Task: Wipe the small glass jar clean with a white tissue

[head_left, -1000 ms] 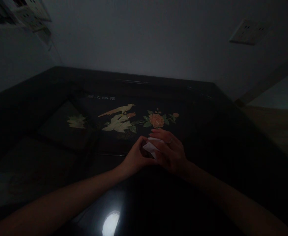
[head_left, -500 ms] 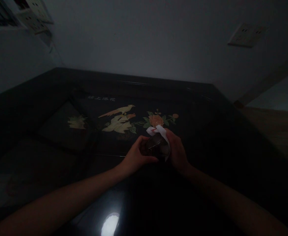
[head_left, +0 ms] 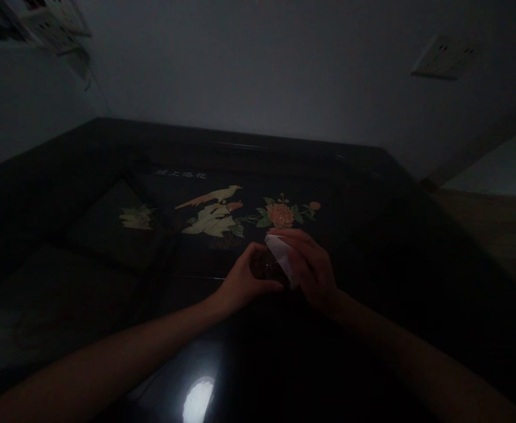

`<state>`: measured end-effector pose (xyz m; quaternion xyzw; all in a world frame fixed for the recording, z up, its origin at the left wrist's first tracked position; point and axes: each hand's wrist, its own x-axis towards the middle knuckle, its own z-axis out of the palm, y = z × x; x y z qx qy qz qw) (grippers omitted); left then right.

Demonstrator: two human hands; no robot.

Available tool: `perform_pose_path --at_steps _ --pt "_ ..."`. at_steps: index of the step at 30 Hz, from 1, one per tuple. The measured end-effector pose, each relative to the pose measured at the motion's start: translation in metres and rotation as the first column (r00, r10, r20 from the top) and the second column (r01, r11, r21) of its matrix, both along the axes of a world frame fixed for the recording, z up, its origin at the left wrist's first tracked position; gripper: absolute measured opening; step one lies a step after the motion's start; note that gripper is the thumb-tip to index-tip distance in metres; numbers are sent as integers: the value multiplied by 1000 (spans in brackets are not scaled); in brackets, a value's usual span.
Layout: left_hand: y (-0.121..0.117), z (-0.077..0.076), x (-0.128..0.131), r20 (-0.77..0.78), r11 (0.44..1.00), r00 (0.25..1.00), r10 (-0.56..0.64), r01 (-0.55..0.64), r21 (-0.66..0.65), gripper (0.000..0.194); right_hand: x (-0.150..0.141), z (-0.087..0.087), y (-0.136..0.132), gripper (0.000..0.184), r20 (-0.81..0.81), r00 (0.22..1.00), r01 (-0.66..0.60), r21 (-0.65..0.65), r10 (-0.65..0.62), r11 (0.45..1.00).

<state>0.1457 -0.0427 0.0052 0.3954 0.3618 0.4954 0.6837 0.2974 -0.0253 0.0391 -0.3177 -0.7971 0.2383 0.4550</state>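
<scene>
Dark, see-through-looking small object with a few thin highlights (head_left: 264,269), just right of and below frame centre, between the two hands. Exact shape and material: can't tell, too dark. Thin white cloth or paper sheet (head_left: 281,252) lies against its right side, slanting down to the right.

Left hand (head_left: 240,279): thumb and fingers curved in a wide C around the object's left side, gap filled by the object. Right hand (head_left: 314,270): fingers bent over the white sheet, gripping it closely; sheet is partly hidden under them.

Both are over a glossy black tabletop (head_left: 364,200) filling most of the frame. Just above the right hand, an orange flower inlay with green leaves (head_left: 280,215); left of it, a pale yellow long-tailed bird inlay (head_left: 218,196), with light lettering (head_left: 181,174) to its upper left. Bright white reflection (head_left: 198,399) at bottom, left of centre (only really bright spot here). Grey wall (head_left: 258,70) across the top, white rectangular socket plate (head_left: 444,57) upper right.
</scene>
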Motion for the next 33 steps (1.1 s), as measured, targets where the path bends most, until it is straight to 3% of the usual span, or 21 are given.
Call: perform_pose_path --at_steps 3,5,7,9,11,14,17,20,22,24,27,31,33 --pt "0 4 0 -6 999 1000 -18 18 -33 54 2 -12 4 39 -122 976 138 -297 -181 945" --pt "0 7 0 -15 998 1000 -21 20 -56 55 3 -22 6 41 -113 938 259 -402 -328 878" --pt "-1 8 0 -26 997 1000 -6 4 -71 55 3 -26 9 42 -100 928 283 -440 -360 852" --pt "-1 8 0 -32 997 999 1 -3 -76 54 2 -24 9 42 -99 948 231 -443 -303 866" --pt "0 6 0 -37 997 999 -3 0 -73 55 1 -17 8 40 -99 973 155 -379 -206 912" --pt "1 1 0 -33 998 999 13 -15 -54 55 0 -5 3 31 -12 999 29 -107 -30 994" --pt "1 -2 0 -37 999 999 19 -20 -36 54 1 2 -1 31 130 991 -47 120 32 992" --pt "1 -2 -1 -54 1000 999 -5 3 -22 54 0 4 -2 31 129 991 -58 150 38 987" --pt "0 -1 -1 -45 1000 999 -9 8 -18 54 -1 4 -2 27 47 998 -39 74 36 996" --pt "0 1 -2 -33 1000 999 -14 13 -20 53 -2 1 -1 28 -61 998 1 -84 -6 997" --pt "-1 4 -2 -40 999 999 -34 32 -38 53 2 -9 0 34 -140 981 90 -297 -137 951" --pt "-2 8 -2 -45 997 998 -33 30 -74 54 7 -25 2 29 -134 944 244 -332 -302 911" --pt "-2 10 -1 -46 996 999 -27 23 -86 53 5 -28 3 31 -149 938 241 -365 -312 899"
